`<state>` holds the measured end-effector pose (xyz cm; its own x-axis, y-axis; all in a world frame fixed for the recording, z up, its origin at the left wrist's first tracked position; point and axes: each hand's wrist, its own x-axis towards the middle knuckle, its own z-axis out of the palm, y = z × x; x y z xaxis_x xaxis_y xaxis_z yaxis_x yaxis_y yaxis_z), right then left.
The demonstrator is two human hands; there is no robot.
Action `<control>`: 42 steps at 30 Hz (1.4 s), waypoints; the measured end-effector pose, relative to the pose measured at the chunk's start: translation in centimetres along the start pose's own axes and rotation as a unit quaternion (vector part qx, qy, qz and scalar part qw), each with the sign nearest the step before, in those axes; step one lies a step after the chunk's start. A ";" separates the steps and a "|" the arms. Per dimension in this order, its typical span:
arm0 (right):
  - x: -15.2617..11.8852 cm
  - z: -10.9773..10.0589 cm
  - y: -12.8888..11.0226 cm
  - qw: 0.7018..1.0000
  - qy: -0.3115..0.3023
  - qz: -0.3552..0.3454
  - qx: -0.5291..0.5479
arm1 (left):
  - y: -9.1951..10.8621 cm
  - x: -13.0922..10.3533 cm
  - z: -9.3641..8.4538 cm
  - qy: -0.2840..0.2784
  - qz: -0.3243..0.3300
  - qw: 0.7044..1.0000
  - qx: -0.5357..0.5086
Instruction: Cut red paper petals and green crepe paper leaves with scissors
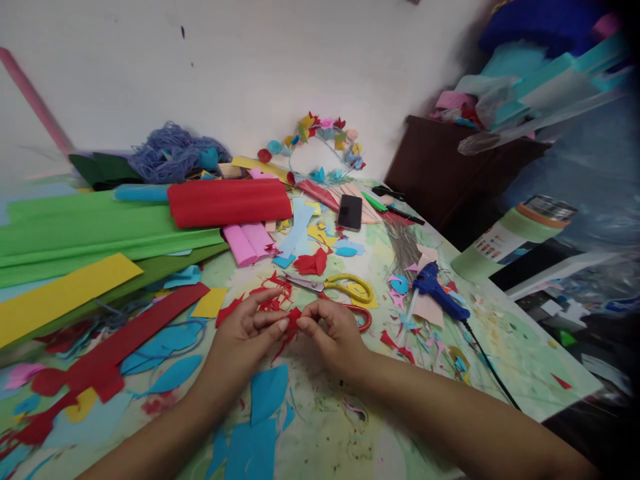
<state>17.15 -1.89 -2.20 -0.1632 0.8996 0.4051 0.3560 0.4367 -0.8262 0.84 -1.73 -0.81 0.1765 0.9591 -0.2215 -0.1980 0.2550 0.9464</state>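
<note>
Between my two hands is a small piece of red crepe paper [294, 321]. My left hand [253, 327] pinches it between thumb and fingers from the left. From the right, my right hand [333, 333] pinches its other side with thumb and forefinger. Just beyond my hands lie scissors [345, 288] with a yellow and a red handle, partly hidden by my right hand. Red paper scraps [267, 297] are spread behind my left fingers, and a cut red piece [313, 261] lies above the scissors. Blue paper pieces [263, 427] lie nearer me, below my hands.
A blue glue gun [440, 291] with a black cord rests at right, near thin wires [405, 247]. A phone [350, 212], red paper roll [230, 202] and green paper [90, 227] lie farther back. A flower wreath [325, 137] leans on the wall. A bottle [510, 240] stands at the right edge.
</note>
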 end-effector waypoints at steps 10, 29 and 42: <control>-0.3 0.1 0.3 0.999 -0.003 0.024 0.031 | -0.2 -0.1 -0.1 -0.006 0.008 1.000 0.024; -0.1 0.0 0.2 0.999 -0.013 0.025 0.034 | -1.3 0.1 -0.4 -0.010 0.069 0.991 0.112; 0.0 0.0 -0.1 0.999 -0.020 0.044 0.012 | -0.6 -0.3 0.3 0.003 0.046 0.991 0.125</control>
<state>17.06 -1.95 -2.10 -0.1691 0.9339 0.3150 0.3479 0.3556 -0.8675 1.17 -2.23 -1.18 0.1629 0.9778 -0.1321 0.0315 0.1286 0.9912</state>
